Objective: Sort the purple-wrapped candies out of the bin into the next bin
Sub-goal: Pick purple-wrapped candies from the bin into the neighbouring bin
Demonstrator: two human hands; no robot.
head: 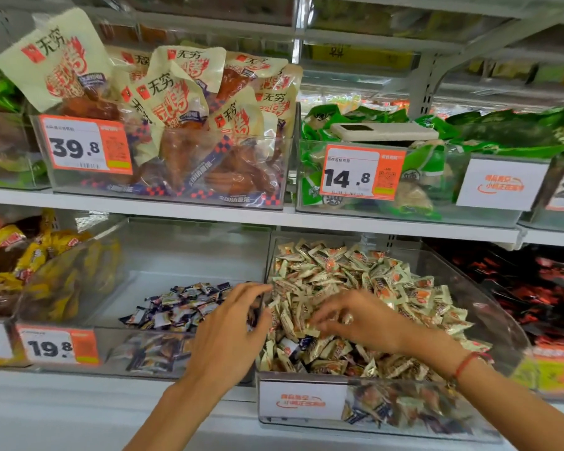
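Lower shelf (209, 428), two clear bins side by side. Right bin (489, 307): heaped with cream-and-orange wrapped candies (355, 281). Left bin (189, 255): a small pile of purple-wrapped candies (179, 307) on its floor. Left hand (232, 333) over the wall between the bins, fingers spread and relaxed, holding nothing visible. Right hand (352, 317) on the heap, fingertips pinching cream wrappers; a red string bracelet (466, 362) on the wrist.

Both bare forearms reach forward from the near edge. The left hand (228, 333) is palm down, its fingers spread and loosely bent, pointing far and right. The right hand (355, 320), a red cord round its wrist, angles left, with fingertips bunched downward in a pinching pose.
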